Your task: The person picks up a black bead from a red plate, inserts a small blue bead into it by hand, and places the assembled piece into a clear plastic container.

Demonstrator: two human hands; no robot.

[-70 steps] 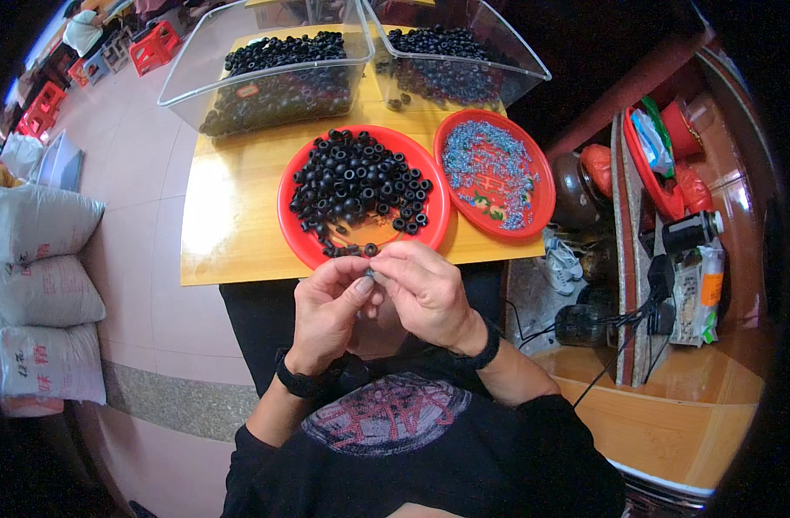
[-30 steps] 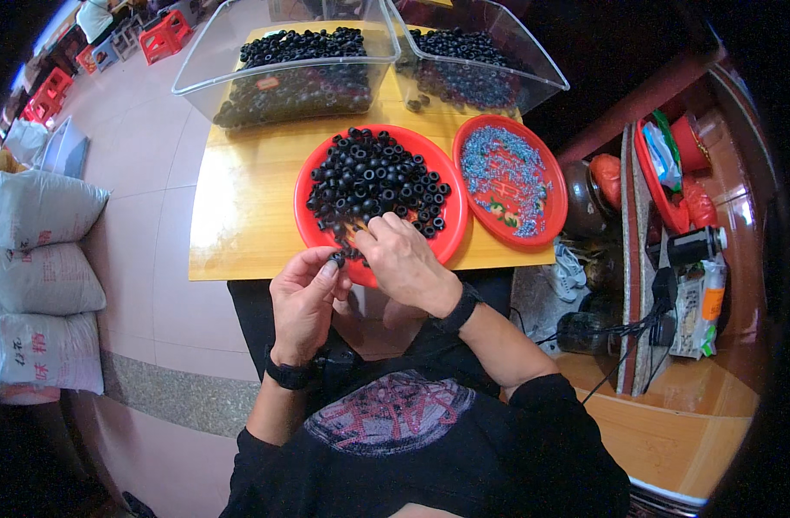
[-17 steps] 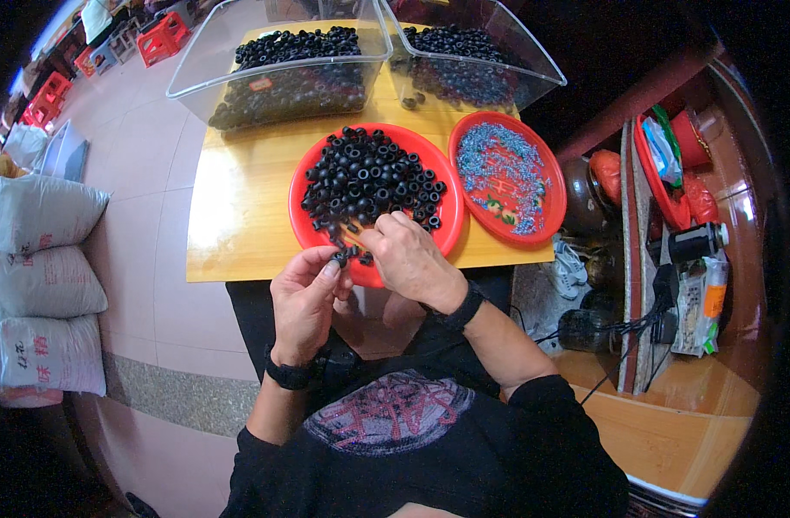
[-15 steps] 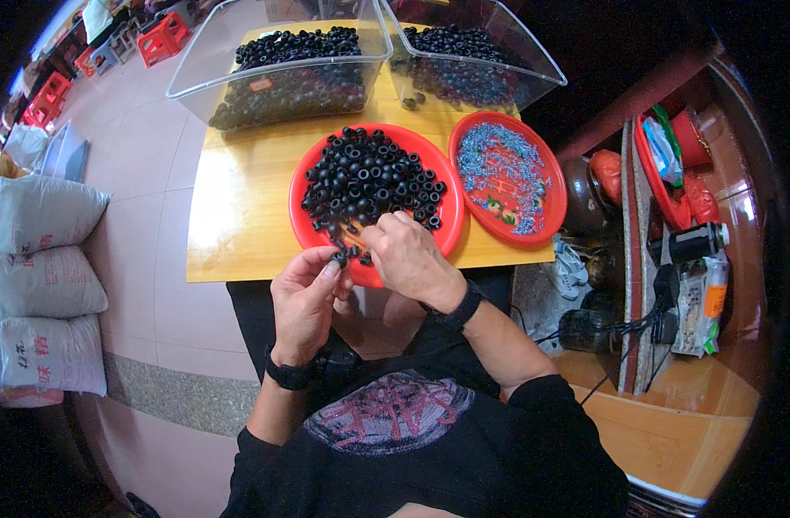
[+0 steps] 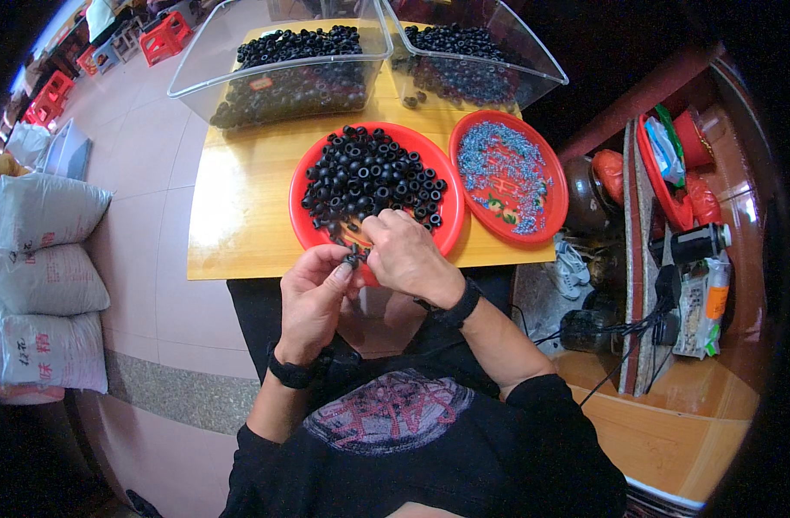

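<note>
My left hand [image 5: 313,302] pinches a small black ring-shaped piece [image 5: 352,258] between thumb and forefinger at the near rim of a round red plate [image 5: 302,226]. A heap of similar black, hollow pieces [image 5: 365,173] covers most of that plate. Close beside it, my right hand [image 5: 417,262] is curled over the plate's near side, fingers bent together toward the left fingertips. Whatever its fingertips hold is hidden. A second red plate [image 5: 557,203], tilted against the first one's right side, carries many tiny bluish pieces [image 5: 499,155].
Two clear plastic bins [image 5: 291,82] [image 5: 481,69] with more black pieces stand at the back of the yellow wooden table [image 5: 231,198]. White sacks [image 5: 50,281] are stacked on the floor at left. Red stools [image 5: 164,39] stand farther off. At right, a shelf [image 5: 632,259] holds bottles, bags and cables.
My left hand has shifted slightly right and up with the black piece, closer to the right fingers. The right hand stays almost in place, still curled.
</note>
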